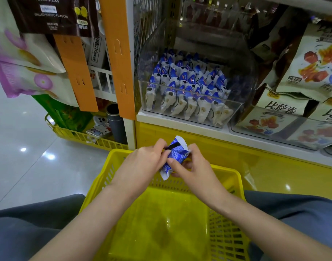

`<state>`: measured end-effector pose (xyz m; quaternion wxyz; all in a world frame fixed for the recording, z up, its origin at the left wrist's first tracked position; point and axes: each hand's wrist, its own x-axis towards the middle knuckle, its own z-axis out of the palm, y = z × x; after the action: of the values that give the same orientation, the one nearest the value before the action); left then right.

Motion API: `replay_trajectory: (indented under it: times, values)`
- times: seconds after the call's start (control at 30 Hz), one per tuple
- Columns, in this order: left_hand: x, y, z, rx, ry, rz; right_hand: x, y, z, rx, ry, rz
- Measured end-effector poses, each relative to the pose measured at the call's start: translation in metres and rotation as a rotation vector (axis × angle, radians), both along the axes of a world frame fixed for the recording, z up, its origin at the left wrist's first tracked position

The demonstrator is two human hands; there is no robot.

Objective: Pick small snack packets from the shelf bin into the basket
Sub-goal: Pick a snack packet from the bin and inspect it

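Yellow basket is sitting empty btw the knees, so nothing's in yet. Left hand & right hand are both pinching one blue-white packet over its far rim. Clear bin on the white shelf is holding plenty more; glossy grey floor is gleaming at left.
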<state>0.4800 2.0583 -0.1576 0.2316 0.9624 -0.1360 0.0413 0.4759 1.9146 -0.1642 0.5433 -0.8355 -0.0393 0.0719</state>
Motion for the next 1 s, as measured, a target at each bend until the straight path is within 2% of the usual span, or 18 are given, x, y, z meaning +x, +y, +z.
replay_trajectory:
  times: [0.1, 0.23, 0.47, 0.53, 0.63, 0.73, 0.8, 0.87, 0.93, 1.0]
  values:
    - [0.001, 0.001, -0.003, 0.061, -0.018, 0.007, -0.001, 0.0, 0.0, -0.045, -0.049, 0.042]
    - [0.0, 0.0, -0.004, -0.047, -0.026, 0.028, 0.0, -0.003, -0.002, -0.136, -0.124, 0.08]
    - [-0.003, -0.002, -0.001, -0.084, -0.206, 0.015, -0.003, -0.004, -0.008, -0.214, -0.199, 0.181]
    - [-0.002, -0.001, -0.002, -0.185, -0.213, 0.029, -0.002, -0.004, -0.008, -0.193, -0.218, 0.163]
    - [0.002, -0.001, -0.003, -0.462, -0.121, 0.11, 0.001, -0.002, -0.005, -0.002, -0.142, 0.132]
    - [0.006, -0.006, -0.001, -0.799, 0.068, 0.2, 0.008, -0.001, -0.001, 0.143, -0.025, 0.119]
    - [0.007, -0.009, 0.002, -0.989, 0.202, 0.228, 0.012, -0.002, 0.0, 0.096, -0.037, 0.075]
    - [0.006, -0.012, 0.004, -1.138, 0.356, 0.227, 0.014, -0.004, 0.0, -0.036, -0.116, 0.006]
    - [0.005, -0.014, 0.004, -1.148, 0.435, 0.201, 0.015, -0.007, -0.002, -0.201, -0.228, -0.018]
    - [0.005, -0.016, 0.002, -1.086, 0.384, 0.195, 0.013, -0.009, -0.003, -0.333, -0.317, 0.017]
